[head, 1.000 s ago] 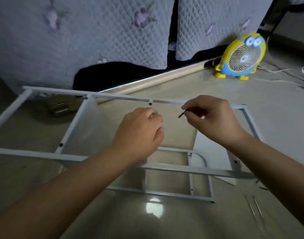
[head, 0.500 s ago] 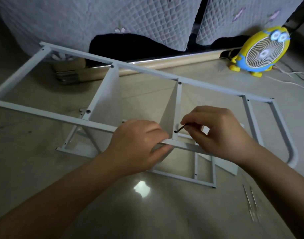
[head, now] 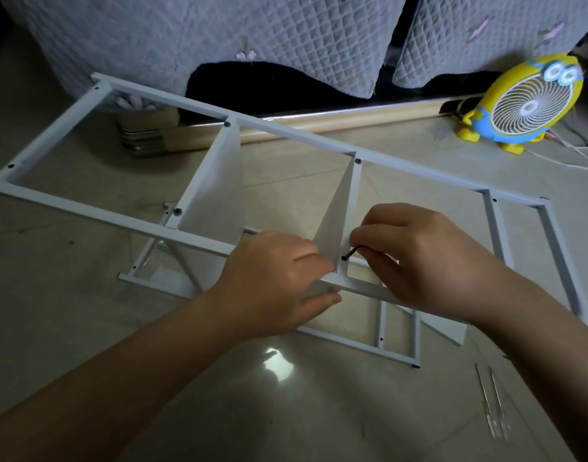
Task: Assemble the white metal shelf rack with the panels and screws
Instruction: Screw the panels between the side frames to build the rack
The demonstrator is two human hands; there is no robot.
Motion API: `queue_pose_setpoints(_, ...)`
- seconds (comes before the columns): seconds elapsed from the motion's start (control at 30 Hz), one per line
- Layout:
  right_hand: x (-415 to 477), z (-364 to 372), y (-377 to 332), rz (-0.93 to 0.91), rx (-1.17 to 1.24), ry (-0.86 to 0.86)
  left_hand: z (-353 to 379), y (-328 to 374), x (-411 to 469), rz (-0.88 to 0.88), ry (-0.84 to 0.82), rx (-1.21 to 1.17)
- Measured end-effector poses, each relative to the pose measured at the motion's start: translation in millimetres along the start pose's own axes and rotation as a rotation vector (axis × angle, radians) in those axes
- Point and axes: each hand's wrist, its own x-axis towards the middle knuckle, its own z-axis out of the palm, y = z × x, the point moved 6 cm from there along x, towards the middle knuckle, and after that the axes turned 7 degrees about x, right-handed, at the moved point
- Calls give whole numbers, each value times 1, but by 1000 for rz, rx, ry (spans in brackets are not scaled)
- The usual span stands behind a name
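White square-tube metal rack frame (head: 286, 131) lies on glossy tiles (head: 319, 411); left hand (head: 272, 281) curls round its near rail, right hand (head: 419, 258) pinches a thin black hex key (head: 351, 252) at the edge of the flat panel (head: 336, 225).

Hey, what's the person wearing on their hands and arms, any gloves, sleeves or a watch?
Nothing shows. The left hand and right hand are bare, without gloves or visible rings. Both forearms are uncovered to the frame's edge: no sleeves, watch or bracelet.
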Motion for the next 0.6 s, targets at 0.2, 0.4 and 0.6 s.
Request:
queue_pose_setpoints(0.2,6,2,-4,-7,-26,-32,3,2,0,7,41,21)
queue_pose_setpoints(0.4,9,3,-2,-4,-24,-62,4,5,-1,47,58,62)
queue_pose_setpoints(0.6,8,2,1,7,-8,-38,7,9,-1,-49,88,122)
